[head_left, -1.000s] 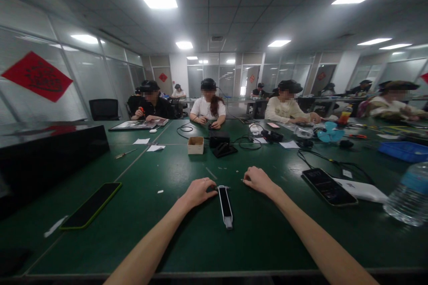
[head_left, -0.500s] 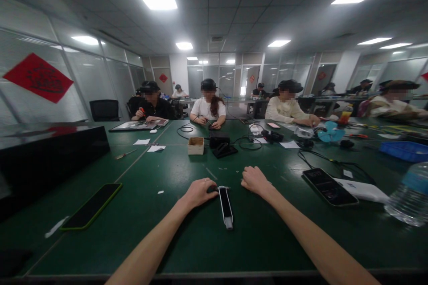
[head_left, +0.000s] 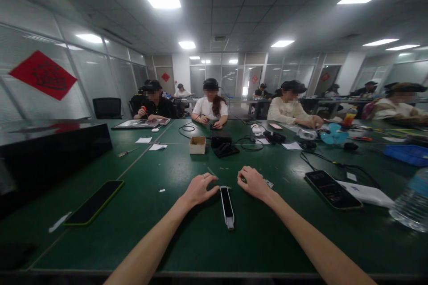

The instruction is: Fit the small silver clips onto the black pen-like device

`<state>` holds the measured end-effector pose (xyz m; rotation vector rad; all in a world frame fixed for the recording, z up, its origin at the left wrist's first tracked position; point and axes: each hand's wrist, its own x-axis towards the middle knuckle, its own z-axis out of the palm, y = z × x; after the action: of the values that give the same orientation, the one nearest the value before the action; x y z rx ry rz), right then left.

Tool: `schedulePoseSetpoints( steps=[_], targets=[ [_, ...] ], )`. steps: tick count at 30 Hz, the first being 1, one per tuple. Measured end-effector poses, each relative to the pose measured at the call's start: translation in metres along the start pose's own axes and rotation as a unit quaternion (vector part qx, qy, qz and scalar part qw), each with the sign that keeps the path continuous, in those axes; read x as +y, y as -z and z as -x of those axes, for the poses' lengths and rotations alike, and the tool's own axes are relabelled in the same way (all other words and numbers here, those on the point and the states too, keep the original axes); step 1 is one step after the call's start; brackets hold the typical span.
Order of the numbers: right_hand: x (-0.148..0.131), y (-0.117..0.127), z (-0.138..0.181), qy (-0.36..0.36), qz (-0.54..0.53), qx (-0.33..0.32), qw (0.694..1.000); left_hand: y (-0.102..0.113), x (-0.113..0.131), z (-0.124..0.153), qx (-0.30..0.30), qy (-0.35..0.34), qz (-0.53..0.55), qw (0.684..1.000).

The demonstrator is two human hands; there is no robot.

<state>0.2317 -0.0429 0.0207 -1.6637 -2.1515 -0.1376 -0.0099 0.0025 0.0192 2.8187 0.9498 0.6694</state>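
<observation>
A slim device with a white frame and a long black face (head_left: 227, 205) lies on the green table in front of me, its narrow grey end toward me. Just left of its far end is my left hand (head_left: 199, 190), thumb and fingers apart, the thumb tip close to the device's edge. My right hand (head_left: 253, 182) rests on the table to the right of the device, fingers curled in. Whatever its fingertips hold is too small to make out. A small pale grey piece (head_left: 269, 183) shows beside that hand, partly hidden by it.
A green-edged phone (head_left: 94, 203) lies left; another phone (head_left: 332, 189), a white power bank (head_left: 368, 193) and a water bottle (head_left: 411, 202) are right. Ahead stand a small cardboard box (head_left: 197, 146) and black gear (head_left: 222, 144). Several people sit across the table.
My left fingers have spread and come away from the device's far end. My right hand has shifted slightly, uncovering more of the grey piece. The whole view has turned slightly left.
</observation>
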Motion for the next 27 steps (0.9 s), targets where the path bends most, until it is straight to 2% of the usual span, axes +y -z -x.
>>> schedulePoseSetpoints(
  steps=[4, 8, 13, 19, 22, 27],
  targets=[
    [-0.021, 0.001, 0.006, 0.041, -0.134, 0.026, 0.990, -0.003, 0.004, 0.000, 0.030, -0.038, 0.009, 0.999],
    [-0.038, -0.004, 0.011, 0.072, -0.216, 0.037, 0.973, -0.014, 0.006, -0.001, 0.064, -0.091, 0.022, 0.994],
    [-0.048, -0.010, 0.014, 0.068, -0.266, 0.034, 0.961, -0.023, 0.007, -0.002, 0.099, -0.125, 0.025, 0.987],
    [-0.046, -0.015, 0.014, 0.087, -0.283, 0.056, 0.953, -0.025, 0.005, -0.003, 0.151, -0.153, 0.025, 0.976],
    [-0.041, -0.015, 0.013, 0.091, -0.251, 0.065, 0.961, -0.020, 0.002, -0.003, 0.131, -0.146, 0.023, 0.980],
    [-0.026, -0.009, 0.012, 0.064, -0.140, 0.059, 0.986, -0.010, -0.013, -0.002, 0.043, -0.083, 0.002, 0.996]
  ],
)
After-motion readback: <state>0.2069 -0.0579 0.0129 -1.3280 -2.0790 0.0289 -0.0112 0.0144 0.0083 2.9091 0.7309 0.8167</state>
